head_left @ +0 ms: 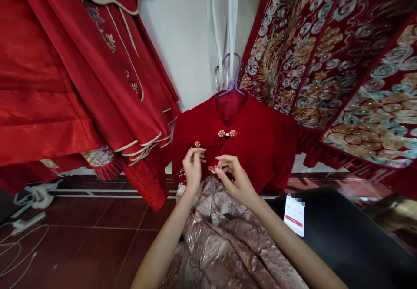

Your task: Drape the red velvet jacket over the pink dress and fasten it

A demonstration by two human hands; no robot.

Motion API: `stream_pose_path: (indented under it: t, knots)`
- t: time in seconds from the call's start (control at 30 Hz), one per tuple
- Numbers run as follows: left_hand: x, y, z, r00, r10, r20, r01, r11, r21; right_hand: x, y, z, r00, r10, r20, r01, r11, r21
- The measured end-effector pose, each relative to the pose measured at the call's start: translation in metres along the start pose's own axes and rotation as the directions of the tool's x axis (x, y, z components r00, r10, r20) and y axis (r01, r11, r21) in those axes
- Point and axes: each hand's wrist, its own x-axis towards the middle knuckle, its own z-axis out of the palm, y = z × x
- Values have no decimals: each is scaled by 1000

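A red jacket (260,137) hangs on a purple hanger (235,78) in front of me. At its collar, a beaded flower clasp (227,134) is fastened. Below, the front parts, with another flower ornament (197,144) on the left side. My left hand (193,167) pinches at the jacket just under that ornament; what lies between its fingertips is too small to make out. Between the thumb and fingers of my right hand (236,177) is the opposite front edge, bearing a flower button (213,169). The two hands are a short distance apart.
Shiny pinkish-brown fabric (218,232) spreads below my hands. To the right, a lit phone (294,216) rests on a black seat (339,232). Red garments (107,71) hang at left, embroidered ones (312,54) at right. White cables (24,245) lie on the tiled floor.
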Motion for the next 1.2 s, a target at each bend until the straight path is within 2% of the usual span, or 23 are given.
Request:
stream_pose_path:
  t: [0.07,0.27,0.47,0.8,0.93,1.1,1.2]
  knots:
    - [5,-5,-9,997,17,-69,-16,1000,10,10,6,4,1000,6,2,-6,1000,-25]
    - [16,-16,-15,996,-90,15,90,996,-13,42,37,15,1000,4,-12,-5,989,-146]
    - [16,-18,-17,997,-77,26,79,993,-87,52,50,17,999,-19,-37,10,972,-236]
    - [12,-14,-17,997,20,70,-25,998,65,57,53,25,994,-26,-103,-5,959,-285]
    - [13,-9,-21,991,95,97,-112,975,194,62,54,26,994,-31,-104,-1,954,-299]
    - [21,0,-26,963,191,189,-243,919,311,64,57,27,992,-50,-119,11,951,-310]
    - [31,-2,-30,953,153,260,-230,927,296,66,59,28,988,-66,-139,19,949,-316]
